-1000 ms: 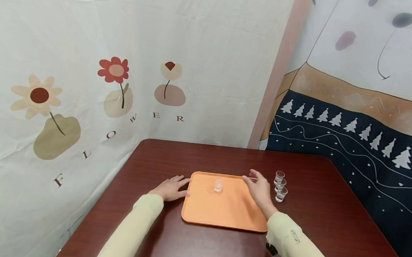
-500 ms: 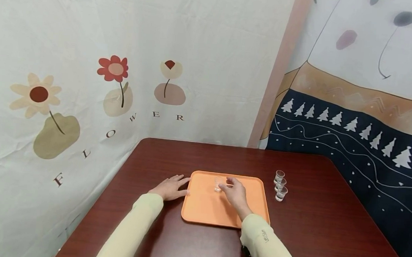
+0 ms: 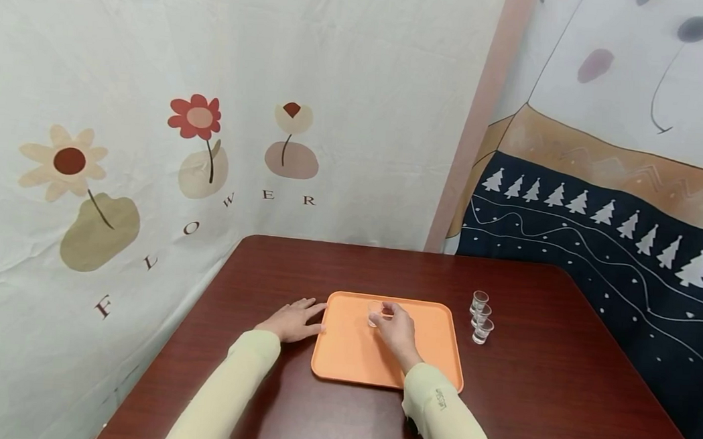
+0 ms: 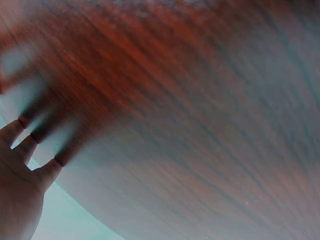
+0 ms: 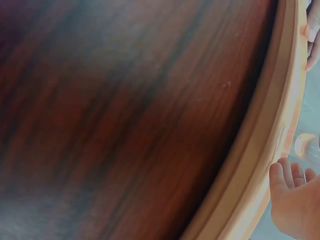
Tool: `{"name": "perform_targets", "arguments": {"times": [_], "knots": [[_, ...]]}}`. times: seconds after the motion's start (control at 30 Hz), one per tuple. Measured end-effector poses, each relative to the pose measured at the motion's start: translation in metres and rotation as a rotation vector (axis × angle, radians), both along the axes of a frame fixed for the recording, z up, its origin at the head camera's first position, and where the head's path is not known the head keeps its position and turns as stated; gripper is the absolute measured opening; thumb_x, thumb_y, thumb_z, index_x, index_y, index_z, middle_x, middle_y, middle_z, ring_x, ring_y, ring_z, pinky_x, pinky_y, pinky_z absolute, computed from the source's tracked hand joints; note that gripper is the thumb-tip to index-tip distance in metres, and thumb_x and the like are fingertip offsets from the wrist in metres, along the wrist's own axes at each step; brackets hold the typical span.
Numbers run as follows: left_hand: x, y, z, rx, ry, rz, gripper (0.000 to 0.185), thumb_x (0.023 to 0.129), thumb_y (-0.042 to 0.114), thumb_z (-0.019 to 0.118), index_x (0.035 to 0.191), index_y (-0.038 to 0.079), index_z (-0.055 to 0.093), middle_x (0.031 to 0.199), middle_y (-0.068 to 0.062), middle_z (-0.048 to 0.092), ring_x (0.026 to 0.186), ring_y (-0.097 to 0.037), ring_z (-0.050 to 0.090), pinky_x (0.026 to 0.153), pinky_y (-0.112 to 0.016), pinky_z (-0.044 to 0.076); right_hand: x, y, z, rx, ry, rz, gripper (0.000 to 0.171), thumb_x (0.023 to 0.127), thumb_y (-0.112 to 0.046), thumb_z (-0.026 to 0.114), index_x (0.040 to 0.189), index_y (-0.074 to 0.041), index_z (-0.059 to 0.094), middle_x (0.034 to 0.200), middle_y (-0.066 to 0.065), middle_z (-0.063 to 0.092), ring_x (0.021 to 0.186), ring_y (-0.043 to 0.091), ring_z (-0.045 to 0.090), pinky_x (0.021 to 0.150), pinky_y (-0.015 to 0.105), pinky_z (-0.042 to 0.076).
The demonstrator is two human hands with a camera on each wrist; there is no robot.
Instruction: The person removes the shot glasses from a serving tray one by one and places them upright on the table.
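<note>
A small clear glass (image 3: 374,313) stands on the orange tray (image 3: 431,348), toward its far side. My right hand (image 3: 385,312) reaches over the tray and pinches this glass at its rim with thumb and fingertips. In the right wrist view the glass (image 5: 306,146) shows just past the curled fingers (image 5: 285,175), beside the tray's rim (image 5: 260,165). My left hand (image 3: 306,314) lies flat on the dark wooden table (image 3: 546,392), fingers straight, its tips against the tray's left edge. The left wrist view shows those fingers (image 4: 30,150) spread on the wood.
Three more small clear glasses (image 3: 481,316) stand in a short row on the table right of the tray. Printed cloth backdrops hang close behind the table's far and right edges. The table's left edge runs near my left sleeve.
My right hand moved left from the tray's right edge, across the tray, and took hold of the glass standing on it. The left hand stayed put.
</note>
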State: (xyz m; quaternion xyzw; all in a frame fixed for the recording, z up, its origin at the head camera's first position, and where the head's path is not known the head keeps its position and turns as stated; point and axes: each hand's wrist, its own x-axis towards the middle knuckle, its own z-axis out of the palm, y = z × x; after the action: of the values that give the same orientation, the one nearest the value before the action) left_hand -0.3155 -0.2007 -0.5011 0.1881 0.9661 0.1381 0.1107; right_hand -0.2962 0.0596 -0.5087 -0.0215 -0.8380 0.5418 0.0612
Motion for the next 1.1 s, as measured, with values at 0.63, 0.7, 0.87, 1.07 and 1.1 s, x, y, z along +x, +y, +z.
{"name": "perform_targets", "arguments": {"times": [0.63, 0.7, 0.87, 1.07, 1.1], "knots": [[0.001, 0.001, -0.002, 0.003, 0.011, -0.004, 0.067, 0.099, 0.053, 0.053, 0.155, 0.021, 0.037, 0.157, -0.018, 0.032, 0.146, -0.038, 0.025, 0.115, -0.058, 0.020, 0.000, 0.012, 0.005, 0.065, 0.046, -0.013, 0.032, 0.089, -0.019, 0.075, 0.115, -0.001, 0.069, 0.102, 0.010, 0.071, 0.093, 0.024, 0.070, 0.076, 0.037, 0.055], [0.001, 0.001, -0.002, 0.006, 0.015, -0.005, 0.067, 0.099, 0.053, 0.053, 0.155, 0.019, 0.038, 0.157, -0.019, 0.033, 0.146, -0.039, 0.025, 0.115, -0.059, 0.021, 0.001, 0.016, 0.007, 0.077, 0.047, -0.008, 0.033, 0.089, -0.020, 0.074, 0.116, -0.001, 0.068, 0.103, 0.009, 0.071, 0.093, 0.023, 0.070, 0.075, 0.036, 0.055], [0.001, 0.001, -0.002, -0.003, 0.009, 0.012, 0.067, 0.098, 0.055, 0.053, 0.155, 0.022, 0.037, 0.158, -0.017, 0.032, 0.147, -0.037, 0.024, 0.116, -0.058, 0.020, 0.003, 0.029, 0.014, 0.063, 0.032, 0.001, 0.035, 0.091, -0.021, 0.074, 0.120, -0.003, 0.067, 0.105, 0.008, 0.070, 0.095, 0.024, 0.069, 0.072, 0.035, 0.056], [0.001, 0.001, -0.001, -0.008, 0.006, 0.018, 0.067, 0.098, 0.055, 0.053, 0.156, 0.024, 0.037, 0.158, -0.016, 0.032, 0.147, -0.035, 0.024, 0.116, -0.057, 0.020, 0.006, 0.050, 0.017, 0.060, 0.035, -0.006, 0.037, 0.090, -0.022, 0.075, 0.120, -0.002, 0.067, 0.105, 0.009, 0.069, 0.097, 0.027, 0.069, 0.073, 0.035, 0.056], [0.001, 0.001, -0.001, -0.007, 0.007, 0.018, 0.067, 0.098, 0.054, 0.053, 0.155, 0.023, 0.037, 0.158, -0.016, 0.032, 0.147, -0.036, 0.024, 0.115, -0.058, 0.020, 0.007, 0.054, 0.018, 0.065, 0.039, -0.010, 0.037, 0.089, -0.022, 0.075, 0.120, -0.002, 0.067, 0.105, 0.010, 0.069, 0.097, 0.027, 0.069, 0.073, 0.036, 0.056]]}}
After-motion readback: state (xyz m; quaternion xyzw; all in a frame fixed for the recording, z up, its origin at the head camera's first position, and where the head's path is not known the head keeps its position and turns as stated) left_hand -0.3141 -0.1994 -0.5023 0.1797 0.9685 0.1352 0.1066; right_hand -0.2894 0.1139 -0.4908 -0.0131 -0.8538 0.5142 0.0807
